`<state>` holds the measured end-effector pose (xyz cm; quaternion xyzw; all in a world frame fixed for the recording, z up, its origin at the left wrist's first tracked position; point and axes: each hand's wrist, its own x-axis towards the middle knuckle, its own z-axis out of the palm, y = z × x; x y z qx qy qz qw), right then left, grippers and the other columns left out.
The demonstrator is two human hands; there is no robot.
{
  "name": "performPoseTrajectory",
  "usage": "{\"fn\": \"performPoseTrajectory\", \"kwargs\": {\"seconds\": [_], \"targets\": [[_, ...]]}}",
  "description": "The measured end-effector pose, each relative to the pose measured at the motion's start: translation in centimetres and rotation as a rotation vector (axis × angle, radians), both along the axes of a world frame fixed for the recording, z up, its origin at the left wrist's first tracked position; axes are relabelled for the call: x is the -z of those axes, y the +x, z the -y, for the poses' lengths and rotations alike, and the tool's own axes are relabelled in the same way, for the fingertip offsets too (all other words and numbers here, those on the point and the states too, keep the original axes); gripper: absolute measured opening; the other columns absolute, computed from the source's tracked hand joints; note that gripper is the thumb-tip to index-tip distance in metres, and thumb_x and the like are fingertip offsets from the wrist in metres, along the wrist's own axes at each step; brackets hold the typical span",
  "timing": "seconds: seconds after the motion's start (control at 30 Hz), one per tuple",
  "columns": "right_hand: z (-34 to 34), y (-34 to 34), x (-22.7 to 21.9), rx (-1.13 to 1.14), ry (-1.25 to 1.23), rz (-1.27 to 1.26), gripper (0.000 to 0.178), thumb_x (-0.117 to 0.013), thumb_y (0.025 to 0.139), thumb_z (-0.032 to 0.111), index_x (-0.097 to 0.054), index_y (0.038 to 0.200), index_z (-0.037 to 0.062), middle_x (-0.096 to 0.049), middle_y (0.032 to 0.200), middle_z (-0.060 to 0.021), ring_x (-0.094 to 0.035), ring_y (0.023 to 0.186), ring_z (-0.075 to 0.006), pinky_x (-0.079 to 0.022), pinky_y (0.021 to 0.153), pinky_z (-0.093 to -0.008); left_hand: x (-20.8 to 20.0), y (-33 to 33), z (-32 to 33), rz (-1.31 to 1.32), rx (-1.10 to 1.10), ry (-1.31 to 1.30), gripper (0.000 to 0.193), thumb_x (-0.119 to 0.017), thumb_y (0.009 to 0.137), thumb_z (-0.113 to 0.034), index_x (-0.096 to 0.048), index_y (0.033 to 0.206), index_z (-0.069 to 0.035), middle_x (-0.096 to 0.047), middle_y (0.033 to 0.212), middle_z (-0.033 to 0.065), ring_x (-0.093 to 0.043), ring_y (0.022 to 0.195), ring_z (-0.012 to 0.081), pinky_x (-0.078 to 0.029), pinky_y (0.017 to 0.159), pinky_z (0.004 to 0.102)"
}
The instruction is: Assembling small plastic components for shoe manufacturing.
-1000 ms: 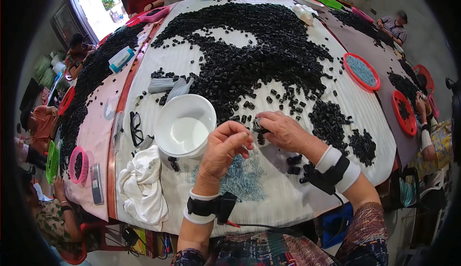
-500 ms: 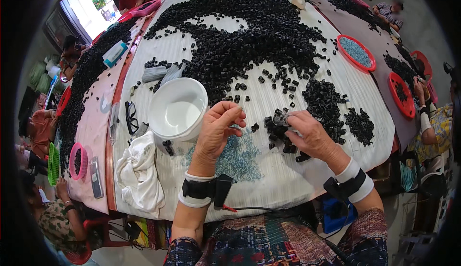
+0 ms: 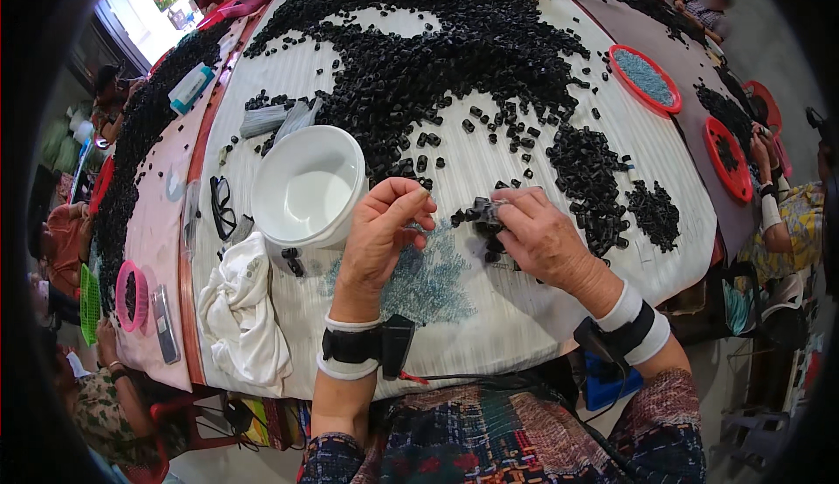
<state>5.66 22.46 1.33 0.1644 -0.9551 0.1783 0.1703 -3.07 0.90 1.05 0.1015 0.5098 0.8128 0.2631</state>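
My left hand is raised over the table, thumb and fingertips pinched together. Whatever is between them is too small to make out. Beneath it lie many tiny clear-blue pieces, spread over the pale cloth. To the right, my right hand curls palm down, its fingers closed on a small grey clump, partly hidden and blurred. Small black plastic parts show around those fingertips; I cannot tell whether they are held too. Left of my left hand stands a white plastic bucket.
A large heap of black parts covers the far table, with smaller piles at right. Glasses, a white cloth and grey bundles lie at left. A red tray holds blue pieces. Other people sit around the tables.
My right hand has shifted slightly left, towards my left hand, with the grey clump still at its fingers. My left hand stays pinched. The whole view has moved a little.
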Motion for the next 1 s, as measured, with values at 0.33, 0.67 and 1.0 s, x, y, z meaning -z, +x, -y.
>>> {"fn": "performPoseTrajectory", "kwargs": {"seconds": [0.33, 0.67, 1.0], "targets": [[0.6, 0.3, 0.3, -0.101, -0.003, -0.081, 0.018, -0.061, 0.072, 0.006, -0.06, 0.09, 0.0031, -0.061, 0.1, -0.0104, -0.057, 0.097, -0.0284, -0.049, 0.082, -0.0363, 0.2, -0.1, -0.1, -0.028, 0.086, -0.046, 0.013, -0.059, 0.091, -0.02, -0.058, 0.096, -0.007, -0.063, 0.085, 0.0039, -0.061, 0.069, 0.0081, -0.047, 0.05, 0.0201], [1.5, -0.9, 1.2, -0.253, -0.144, 0.024, 0.02, -0.061, 0.073, 0.005, -0.057, 0.093, 0.0054, -0.061, 0.102, -0.011, -0.057, 0.102, -0.0272, -0.047, 0.079, -0.0374, 0.0, 0.1, -0.1, -0.043, 0.078, -0.019, 0.016, -0.063, 0.089, -0.02, -0.059, 0.095, -0.006, -0.065, 0.084, 0.0046, -0.063, 0.07, 0.0087, -0.048, 0.051, 0.0203], [-0.2, -2.3, 0.2, -0.135, -0.098, -0.092, 0.02, -0.059, 0.073, 0.003, -0.056, 0.093, 0.0015, -0.061, 0.096, -0.0124, -0.057, 0.1, -0.03, -0.046, 0.083, -0.0394, 0.2, 0.0, -0.1, -0.024, 0.051, 0.028, 0.016, -0.063, 0.088, -0.018, -0.059, 0.096, -0.005, -0.065, 0.084, 0.005, -0.063, 0.069, 0.0094, -0.049, 0.05, 0.0203]]}}
